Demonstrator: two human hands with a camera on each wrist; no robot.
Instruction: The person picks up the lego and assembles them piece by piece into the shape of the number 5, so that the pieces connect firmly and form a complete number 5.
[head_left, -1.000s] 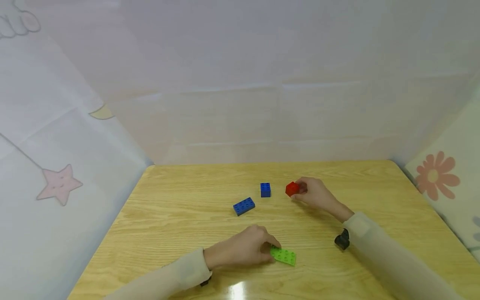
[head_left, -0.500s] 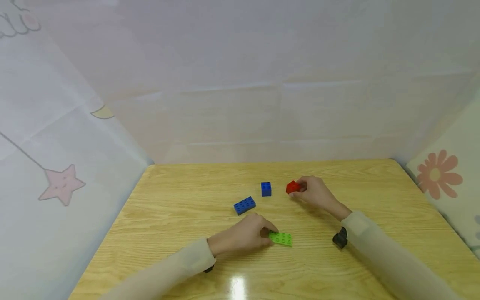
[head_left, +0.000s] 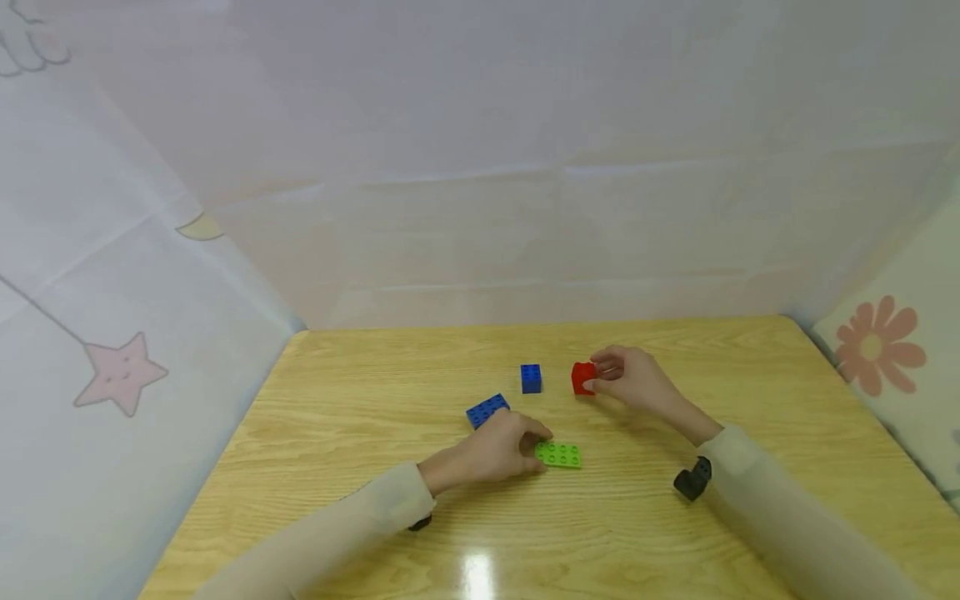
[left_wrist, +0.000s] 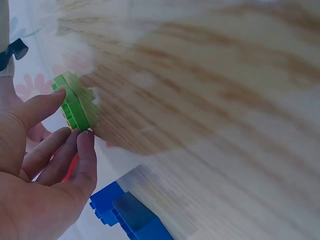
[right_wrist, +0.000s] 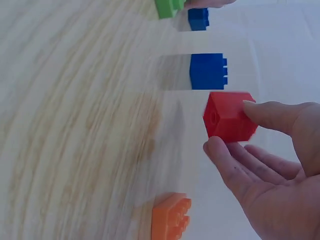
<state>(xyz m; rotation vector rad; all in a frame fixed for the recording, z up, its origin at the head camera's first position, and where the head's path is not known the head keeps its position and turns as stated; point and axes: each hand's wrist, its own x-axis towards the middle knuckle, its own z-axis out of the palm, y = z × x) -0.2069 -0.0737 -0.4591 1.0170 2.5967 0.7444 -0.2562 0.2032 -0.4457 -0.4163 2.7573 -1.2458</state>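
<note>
In the head view, the green brick [head_left: 561,455] is pinched at 3 o'clock of your left hand [head_left: 495,446]; the red brick [head_left: 581,379] is pinched at 9 o'clock of your right hand [head_left: 633,381], with the small blue brick [head_left: 531,380] farther along that line.

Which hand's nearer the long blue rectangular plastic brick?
Left: the left hand is close to the long blue brick, on its near side; the right hand is farther, to its right.

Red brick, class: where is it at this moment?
In the head view, the red brick is right of centre, held by the right hand, to the right of the small blue brick.
</note>
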